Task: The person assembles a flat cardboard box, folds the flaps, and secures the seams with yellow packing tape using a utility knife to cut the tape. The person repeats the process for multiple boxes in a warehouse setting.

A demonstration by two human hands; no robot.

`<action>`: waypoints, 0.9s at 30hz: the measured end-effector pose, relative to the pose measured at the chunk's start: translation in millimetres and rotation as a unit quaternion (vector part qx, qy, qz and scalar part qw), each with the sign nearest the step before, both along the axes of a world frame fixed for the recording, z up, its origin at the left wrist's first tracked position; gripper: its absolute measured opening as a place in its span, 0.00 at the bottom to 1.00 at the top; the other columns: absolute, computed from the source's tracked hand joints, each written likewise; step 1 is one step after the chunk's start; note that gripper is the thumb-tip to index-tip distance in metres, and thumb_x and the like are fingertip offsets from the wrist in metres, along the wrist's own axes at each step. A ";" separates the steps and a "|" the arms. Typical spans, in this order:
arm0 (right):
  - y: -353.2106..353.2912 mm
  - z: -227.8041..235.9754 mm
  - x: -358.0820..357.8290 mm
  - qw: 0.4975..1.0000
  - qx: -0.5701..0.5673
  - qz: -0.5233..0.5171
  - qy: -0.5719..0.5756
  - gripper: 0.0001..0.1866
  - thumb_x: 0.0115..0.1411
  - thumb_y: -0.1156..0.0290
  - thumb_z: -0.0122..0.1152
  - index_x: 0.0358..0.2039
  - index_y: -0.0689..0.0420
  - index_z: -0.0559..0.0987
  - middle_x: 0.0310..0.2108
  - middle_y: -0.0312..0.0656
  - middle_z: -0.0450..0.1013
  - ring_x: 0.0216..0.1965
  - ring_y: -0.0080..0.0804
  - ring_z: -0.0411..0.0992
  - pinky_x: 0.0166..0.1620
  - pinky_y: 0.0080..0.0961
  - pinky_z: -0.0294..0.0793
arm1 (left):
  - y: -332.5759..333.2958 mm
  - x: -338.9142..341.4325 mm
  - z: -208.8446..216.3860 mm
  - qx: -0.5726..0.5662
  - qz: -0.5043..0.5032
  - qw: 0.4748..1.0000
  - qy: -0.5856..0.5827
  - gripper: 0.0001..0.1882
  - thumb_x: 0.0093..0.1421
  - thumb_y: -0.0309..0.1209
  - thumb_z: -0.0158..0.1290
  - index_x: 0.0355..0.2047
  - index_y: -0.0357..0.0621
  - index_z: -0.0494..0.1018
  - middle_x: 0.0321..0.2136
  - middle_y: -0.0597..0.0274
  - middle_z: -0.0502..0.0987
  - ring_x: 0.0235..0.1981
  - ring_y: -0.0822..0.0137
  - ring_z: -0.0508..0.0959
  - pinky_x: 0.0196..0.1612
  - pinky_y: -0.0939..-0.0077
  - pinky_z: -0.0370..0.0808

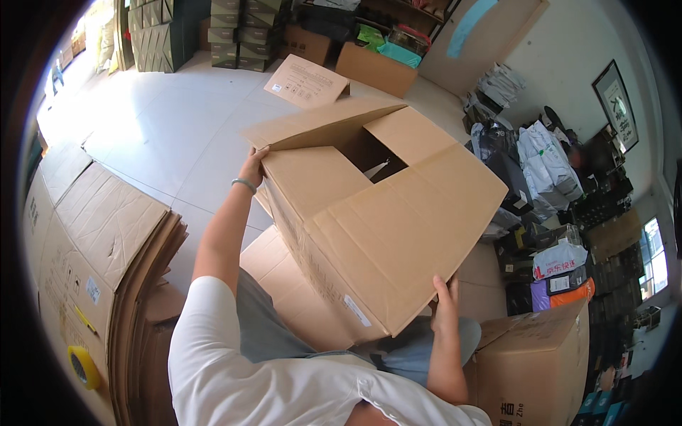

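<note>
That big brown rectangular cardboard box is tilted over your legs, with a gap between its top flaps. Your left hand grips its left corner by the raised flap, your right hand grips the near right edge. Off left, a yellow roll of tape sits on a stack of flattened brown cardboard.

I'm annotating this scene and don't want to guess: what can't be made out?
In the head view:
Held carton: most of its inside, hidden by its flaps and shadow.
Right hand: some fingers, hidden by that carton.
Lower-right carton: its lower part, cut off by the picture's lower edge.
</note>
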State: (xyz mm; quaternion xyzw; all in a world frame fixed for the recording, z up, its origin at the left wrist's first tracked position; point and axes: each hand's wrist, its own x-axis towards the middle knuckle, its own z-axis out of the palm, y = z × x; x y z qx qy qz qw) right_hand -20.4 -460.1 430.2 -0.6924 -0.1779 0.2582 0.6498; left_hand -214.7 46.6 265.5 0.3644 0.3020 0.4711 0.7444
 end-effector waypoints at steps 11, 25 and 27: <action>-23.1 -25.9 -8.1 0.992 0.122 -0.011 0.036 0.36 0.59 0.60 0.48 0.65 0.57 0.49 0.59 0.46 0.57 0.59 0.37 0.57 0.58 0.34 0.60 | -14.8 -67.9 66.9 0.091 -0.169 0.977 0.090 0.27 0.59 0.61 0.43 0.46 0.56 0.67 0.38 0.69 0.74 0.35 0.75 0.71 0.37 0.75 0.69; -70.1 -6.1 -19.5 0.966 0.182 -0.006 0.185 0.25 0.61 0.53 0.43 0.50 0.59 0.68 0.49 0.43 0.68 0.49 0.36 0.67 0.51 0.31 0.68 | -143.3 -76.9 173.9 0.229 0.045 0.956 0.176 0.33 0.50 0.34 0.63 0.55 0.47 0.63 0.35 0.55 0.75 0.37 0.68 0.75 0.39 0.74 0.74; -81.0 -13.6 -21.6 0.975 0.198 0.039 0.095 0.25 0.62 0.53 0.41 0.51 0.60 0.68 0.50 0.43 0.67 0.51 0.36 0.67 0.51 0.31 0.69 | -149.0 -85.1 189.5 0.289 0.109 0.928 0.210 0.32 0.49 0.32 0.63 0.55 0.51 0.64 0.35 0.56 0.75 0.37 0.68 0.75 0.38 0.73 0.74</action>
